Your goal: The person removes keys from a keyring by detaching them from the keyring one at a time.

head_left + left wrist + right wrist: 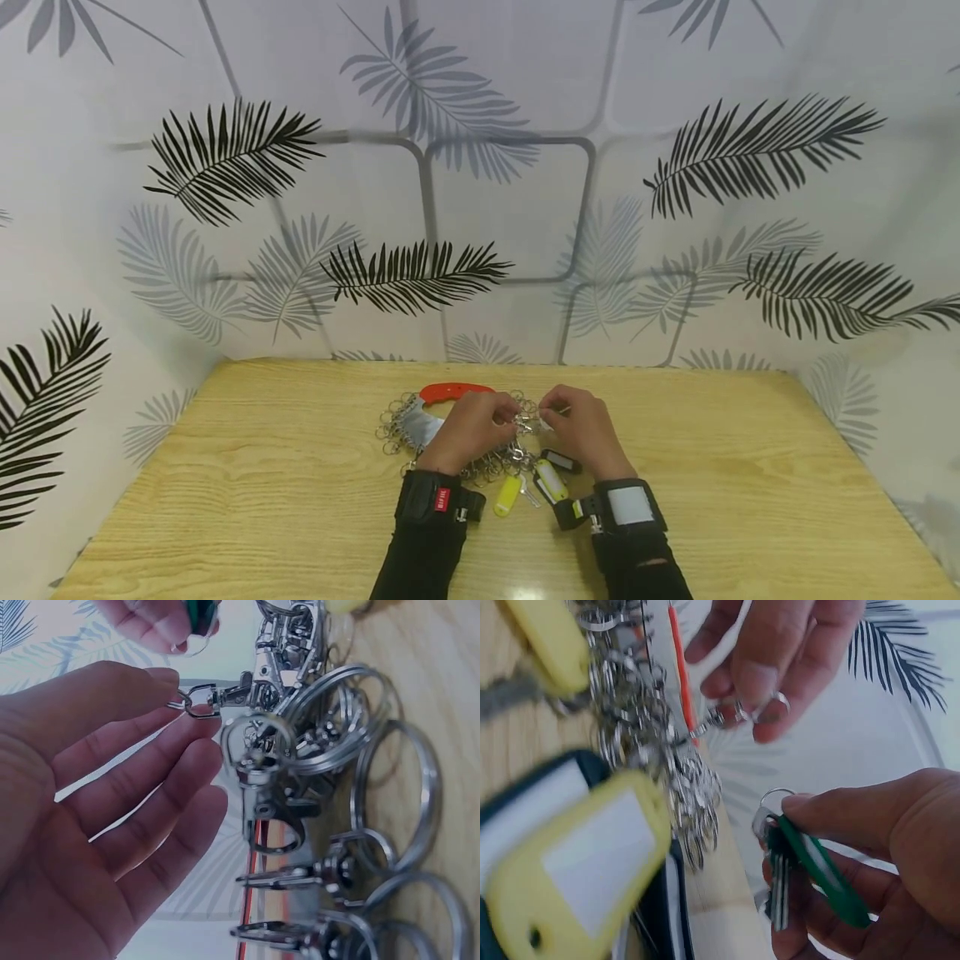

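Head view: we see our left grip [474,429] and right grip [585,425] above a surface [262,467], near clips [517,454] and yellow tags [507,496]. Left wrist: our left grip pinches a clip's ring [178,703], the remaining fingers apart. Right wrist: our right grip pinches a green tag [825,877], keys [780,892] hanging beside it, apart from the clips.
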A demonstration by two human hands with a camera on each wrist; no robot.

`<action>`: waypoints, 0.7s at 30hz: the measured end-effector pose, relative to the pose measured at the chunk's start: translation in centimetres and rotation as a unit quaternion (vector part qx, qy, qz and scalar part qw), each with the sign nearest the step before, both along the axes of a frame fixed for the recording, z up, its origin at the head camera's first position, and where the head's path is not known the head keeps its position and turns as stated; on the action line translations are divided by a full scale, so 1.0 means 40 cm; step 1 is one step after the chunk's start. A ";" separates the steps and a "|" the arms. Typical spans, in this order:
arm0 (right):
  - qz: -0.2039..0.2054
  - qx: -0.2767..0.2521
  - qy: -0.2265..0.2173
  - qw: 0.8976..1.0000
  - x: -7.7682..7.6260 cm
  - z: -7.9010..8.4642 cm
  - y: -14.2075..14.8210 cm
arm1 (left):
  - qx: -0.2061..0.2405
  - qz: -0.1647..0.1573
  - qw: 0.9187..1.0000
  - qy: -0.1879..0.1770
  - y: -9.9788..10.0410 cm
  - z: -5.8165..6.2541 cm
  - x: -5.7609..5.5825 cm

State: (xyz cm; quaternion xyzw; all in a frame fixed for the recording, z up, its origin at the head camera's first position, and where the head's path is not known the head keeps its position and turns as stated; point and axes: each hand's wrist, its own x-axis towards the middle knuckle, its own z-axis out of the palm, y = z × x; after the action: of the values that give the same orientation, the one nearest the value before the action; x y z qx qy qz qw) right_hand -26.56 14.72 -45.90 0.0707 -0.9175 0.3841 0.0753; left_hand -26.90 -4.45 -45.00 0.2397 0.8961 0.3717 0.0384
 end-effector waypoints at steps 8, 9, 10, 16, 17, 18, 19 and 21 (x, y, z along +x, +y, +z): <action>-0.040 0.015 -0.038 0.998 -0.005 -0.007 0.062 | 0.000 -0.005 1.000 0.018 0.001 0.001 0.002; -0.045 0.016 -0.043 0.998 -0.005 -0.008 0.071 | 0.000 -0.006 1.000 0.018 0.002 0.001 0.002; -0.049 0.019 -0.046 0.998 -0.005 -0.009 0.080 | 0.000 -0.006 1.000 0.020 0.002 0.001 0.002; -0.069 0.012 -0.076 0.995 -0.003 -0.017 0.124 | 0.006 -0.015 1.000 0.014 0.007 0.003 0.006; -0.071 0.011 -0.078 0.994 -0.003 -0.019 0.129 | 0.007 -0.017 1.000 0.012 0.008 0.003 0.007; -0.072 0.009 -0.079 0.994 -0.003 -0.020 0.134 | 0.010 -0.020 1.000 0.012 0.008 0.003 0.009; -0.075 0.006 -0.082 0.994 -0.003 -0.022 0.137 | 0.011 -0.022 1.000 0.010 0.009 0.003 0.010; -0.081 0.012 -0.079 0.994 0.000 -0.022 0.142 | 0.011 -0.024 1.000 0.006 0.010 0.002 0.012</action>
State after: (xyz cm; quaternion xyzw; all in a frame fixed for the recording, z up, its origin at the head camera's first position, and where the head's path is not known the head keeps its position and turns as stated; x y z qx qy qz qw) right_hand -26.57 20.39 -46.77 -0.0336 -0.9277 0.3704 0.0331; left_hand -26.42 -4.04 -44.91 0.2635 0.8860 0.3795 0.0392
